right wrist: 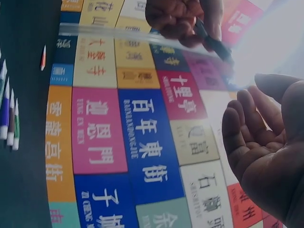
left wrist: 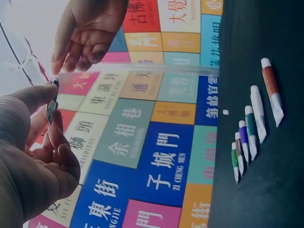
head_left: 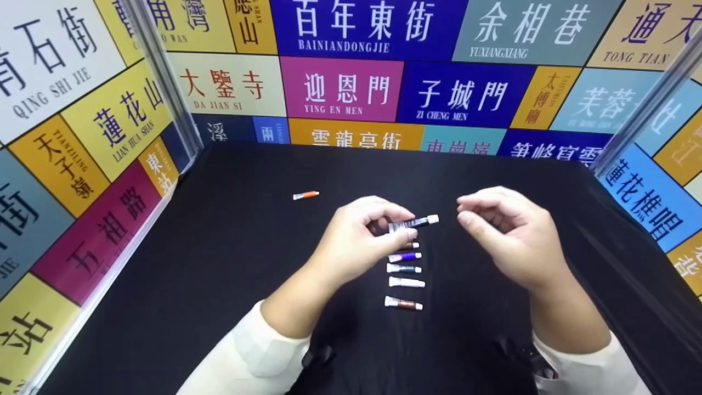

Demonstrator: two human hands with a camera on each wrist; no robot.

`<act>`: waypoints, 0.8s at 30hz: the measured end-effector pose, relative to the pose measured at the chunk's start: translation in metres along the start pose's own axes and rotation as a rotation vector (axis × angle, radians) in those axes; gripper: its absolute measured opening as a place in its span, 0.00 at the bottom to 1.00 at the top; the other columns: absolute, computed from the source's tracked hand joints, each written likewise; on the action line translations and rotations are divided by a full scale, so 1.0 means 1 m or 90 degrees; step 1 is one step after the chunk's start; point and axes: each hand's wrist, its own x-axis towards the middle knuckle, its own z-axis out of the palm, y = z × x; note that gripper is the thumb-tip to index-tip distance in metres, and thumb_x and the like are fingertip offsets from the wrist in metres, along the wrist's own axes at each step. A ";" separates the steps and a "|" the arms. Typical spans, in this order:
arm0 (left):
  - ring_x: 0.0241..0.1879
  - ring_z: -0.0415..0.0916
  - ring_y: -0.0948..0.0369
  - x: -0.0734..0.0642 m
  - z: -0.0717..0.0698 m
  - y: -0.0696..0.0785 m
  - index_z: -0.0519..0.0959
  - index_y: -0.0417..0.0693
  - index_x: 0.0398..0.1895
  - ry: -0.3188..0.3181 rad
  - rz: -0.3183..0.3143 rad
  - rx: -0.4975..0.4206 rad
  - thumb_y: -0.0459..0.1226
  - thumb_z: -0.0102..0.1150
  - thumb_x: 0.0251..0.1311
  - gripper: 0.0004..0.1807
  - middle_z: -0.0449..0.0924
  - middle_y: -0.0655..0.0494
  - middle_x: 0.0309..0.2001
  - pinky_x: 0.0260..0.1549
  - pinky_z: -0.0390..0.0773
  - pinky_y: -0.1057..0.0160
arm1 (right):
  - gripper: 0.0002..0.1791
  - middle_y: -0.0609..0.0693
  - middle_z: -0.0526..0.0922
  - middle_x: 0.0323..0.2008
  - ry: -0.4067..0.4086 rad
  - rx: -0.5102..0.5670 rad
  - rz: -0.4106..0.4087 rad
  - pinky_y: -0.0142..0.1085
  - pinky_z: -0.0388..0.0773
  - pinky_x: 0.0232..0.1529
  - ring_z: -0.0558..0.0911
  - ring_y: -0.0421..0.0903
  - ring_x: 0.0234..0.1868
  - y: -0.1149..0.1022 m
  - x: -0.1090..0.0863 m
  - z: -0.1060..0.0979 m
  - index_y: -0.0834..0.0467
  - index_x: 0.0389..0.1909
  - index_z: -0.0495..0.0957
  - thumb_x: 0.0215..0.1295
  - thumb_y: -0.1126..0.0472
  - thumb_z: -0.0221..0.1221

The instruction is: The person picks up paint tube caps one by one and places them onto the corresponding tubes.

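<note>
My left hand (head_left: 364, 236) pinches a black paint tube (head_left: 419, 222) between thumb and fingers, its white cap pointing right. In the left wrist view the same tube (left wrist: 53, 97) shows between the fingertips. My right hand (head_left: 507, 233) is raised to the right of the cap, apart from it, its fingers loosely bent with nothing between them. Below the left hand, paint tubes lie in a column: a purple one (head_left: 406, 257), a dark teal one (head_left: 405, 269), a white one (head_left: 407, 282) and a reddish-brown one (head_left: 403, 303). The left hand partly covers a brown tube (head_left: 415, 246).
An orange paint tube (head_left: 306, 195) lies alone farther back on the black-covered table (head_left: 247, 230). A green tube (left wrist: 234, 162) ends the row in the left wrist view, and a small white piece (left wrist: 225, 112) lies nearby. Panels with printed signs (head_left: 343, 90) enclose the table.
</note>
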 end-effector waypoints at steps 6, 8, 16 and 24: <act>0.38 0.80 0.64 0.002 0.002 -0.009 0.92 0.54 0.47 -0.003 -0.014 0.004 0.40 0.76 0.63 0.10 0.87 0.56 0.40 0.42 0.82 0.65 | 0.12 0.44 0.92 0.39 0.043 0.032 0.095 0.24 0.85 0.41 0.89 0.38 0.38 0.022 0.010 -0.008 0.69 0.49 0.88 0.66 0.75 0.68; 0.38 0.80 0.64 0.002 0.003 -0.011 0.92 0.54 0.47 -0.004 -0.021 0.004 0.40 0.76 0.63 0.10 0.88 0.54 0.40 0.41 0.81 0.65 | 0.12 0.42 0.92 0.38 0.053 0.038 0.138 0.24 0.85 0.41 0.89 0.38 0.36 0.031 0.014 -0.011 0.70 0.50 0.87 0.67 0.72 0.68; 0.38 0.79 0.64 0.007 0.007 -0.020 0.92 0.54 0.47 -0.010 -0.043 0.016 0.40 0.76 0.63 0.10 0.87 0.57 0.38 0.41 0.81 0.66 | 0.14 0.39 0.92 0.37 0.080 0.080 0.235 0.25 0.85 0.36 0.89 0.36 0.35 0.072 0.033 -0.026 0.68 0.52 0.87 0.70 0.65 0.69; 0.38 0.79 0.63 0.012 0.008 -0.035 0.92 0.55 0.46 -0.005 -0.071 0.054 0.43 0.77 0.62 0.10 0.87 0.57 0.38 0.40 0.80 0.66 | 0.11 0.32 0.91 0.38 0.059 0.029 0.295 0.24 0.86 0.38 0.88 0.35 0.37 0.108 0.041 -0.037 0.58 0.52 0.88 0.71 0.62 0.68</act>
